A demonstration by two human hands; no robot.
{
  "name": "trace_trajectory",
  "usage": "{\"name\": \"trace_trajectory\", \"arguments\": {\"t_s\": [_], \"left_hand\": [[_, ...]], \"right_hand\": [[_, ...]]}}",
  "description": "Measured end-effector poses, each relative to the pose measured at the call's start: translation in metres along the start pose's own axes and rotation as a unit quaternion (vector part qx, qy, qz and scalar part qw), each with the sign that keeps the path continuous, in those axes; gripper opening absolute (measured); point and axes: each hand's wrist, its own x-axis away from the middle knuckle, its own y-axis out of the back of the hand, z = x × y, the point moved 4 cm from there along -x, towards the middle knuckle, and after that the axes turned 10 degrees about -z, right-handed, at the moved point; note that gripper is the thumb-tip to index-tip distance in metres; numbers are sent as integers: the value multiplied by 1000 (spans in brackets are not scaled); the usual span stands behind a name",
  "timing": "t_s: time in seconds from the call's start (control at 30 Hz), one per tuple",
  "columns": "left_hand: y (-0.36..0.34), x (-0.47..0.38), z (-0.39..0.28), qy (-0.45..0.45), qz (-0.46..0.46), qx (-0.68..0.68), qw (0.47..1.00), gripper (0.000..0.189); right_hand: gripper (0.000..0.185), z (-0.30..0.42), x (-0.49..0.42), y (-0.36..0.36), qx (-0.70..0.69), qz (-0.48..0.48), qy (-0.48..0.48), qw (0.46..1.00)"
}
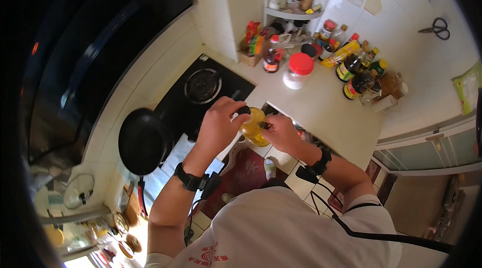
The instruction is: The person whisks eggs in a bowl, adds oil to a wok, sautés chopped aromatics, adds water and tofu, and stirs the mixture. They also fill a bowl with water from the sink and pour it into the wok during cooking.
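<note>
A clear bottle of yellow liquid, probably oil (254,126), is held up between both hands, above the gap at the counter's front edge. At its black top, my left hand (220,123) has thumb and fingers closed on a dark cap or knob. From the other side my right hand (282,132) pinches a small dark part on the bottle, perhaps its handle; whether that part is loose cannot be told. Both wrists wear black straps with dark devices. Beyond the hands stands a clear jar of white grains with a red lid (301,63).
The black gas stove (203,86) lies at the left, with a black frying pan (145,141) beside it. Sauce bottles (350,67) crowd the wall side of the counter (327,117). A red-capped bottle (272,55) stands near the corner rack (297,15). Scissors (437,30) hang on the tiles.
</note>
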Motion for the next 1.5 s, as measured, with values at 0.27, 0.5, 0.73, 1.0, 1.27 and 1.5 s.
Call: {"name": "trace_trajectory", "arguments": {"t_s": [0.27,0.5,0.73,1.0,1.27,1.5], "left_hand": [[-187,-115,-50,-50,178,38,982,40],[-332,-200,-81,-141,265,-29,954,44],[-417,-279,-81,-210,268,-56,939,42],[-459,-329,-65,-294,222,-102,924,40],[-458,-337,-65,-306,208,-175,912,37],[-420,-300,-64,-282,64,-95,953,48]], "right_hand": [[20,-120,-24,138,17,-163,-106,981],[18,-227,-57,210,26,-296,-115,948],[11,-313,-131,223,-52,-353,-133,925],[16,-353,-192,226,-73,-371,-153,913],[21,-349,-206,228,43,-342,-192,919],[47,-343,-179,231,141,-326,-89,931]]}}
